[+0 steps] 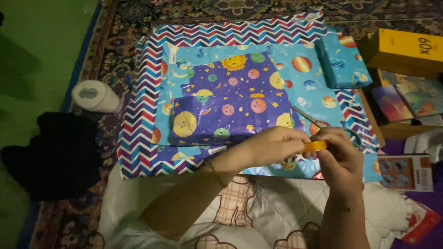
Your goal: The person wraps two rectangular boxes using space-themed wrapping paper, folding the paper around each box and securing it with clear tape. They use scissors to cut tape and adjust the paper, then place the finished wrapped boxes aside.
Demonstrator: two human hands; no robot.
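Both hands meet on a yellow tape roll (315,146): the right hand (340,157) grips it, the left hand (272,145) pinches at its edge. Scissors (323,124) lie just beyond them; the purple wrapped parcel (230,106) sits beyond the left hand.

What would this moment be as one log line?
left hand: on tape roll | right hand: holds tape roll | scissors: on wrapping paper | purple parcel: wrapped

dim light. patterned rug (115,41) covers the floor, w/ a green mat (37,50) on the far left. dark cloth (55,157) lies near left, yellow box (406,50) far right, white quilt (286,207) near.
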